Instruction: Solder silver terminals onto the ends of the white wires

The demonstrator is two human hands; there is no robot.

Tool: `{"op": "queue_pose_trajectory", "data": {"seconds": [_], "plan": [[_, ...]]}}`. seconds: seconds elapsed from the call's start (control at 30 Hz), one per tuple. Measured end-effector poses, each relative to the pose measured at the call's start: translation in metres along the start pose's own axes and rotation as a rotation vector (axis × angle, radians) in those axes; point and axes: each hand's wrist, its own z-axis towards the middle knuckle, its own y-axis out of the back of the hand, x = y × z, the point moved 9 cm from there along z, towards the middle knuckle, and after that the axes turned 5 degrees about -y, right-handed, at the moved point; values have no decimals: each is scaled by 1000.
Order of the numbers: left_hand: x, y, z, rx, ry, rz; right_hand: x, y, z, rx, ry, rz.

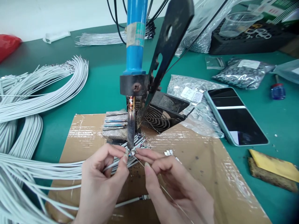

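A blue-handled soldering iron [135,53] is fixed upright in a black stand, its tip [130,137] pointing down over a taped cardboard sheet [198,161]. My left hand [102,183] pinches a white cable [46,169] and holds its end with a small metal terminal right under the tip. My right hand [175,189] pinches a thin solder wire [170,196] and brings its end to the same spot. Several loose terminals [168,152] lie just right of my fingers.
Bundles of white cables [35,93] cover the left of the green table. A small fan [161,115] sits behind the iron. To the right lie bags of parts [193,93], a phone [233,115], a yellow sponge [273,169] and a blue screwdriver [277,90].
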Motion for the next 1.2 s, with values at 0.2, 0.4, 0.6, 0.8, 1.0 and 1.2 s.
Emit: {"op": "queue_pose_trajectory", "data": {"seconds": [0.2,0.4,0.6,0.8,1.0,1.2], "plan": [[0,3,7,0,-25,-46,2,-3,3,-12,7,42],[-6,0,13,51,-68,-71,4,-4,3,-8,-10,45],[-10,-2,15,22,-41,-141,7,-2,3,1,-6,50],[-10,-1,14,38,-35,-163,8,-2,3,-14,7,47],[-10,-1,14,33,-40,-171,9,-4,3,-20,2,69],[-8,-1,16,93,-63,-145,10,-4,2,-42,0,79]]}}
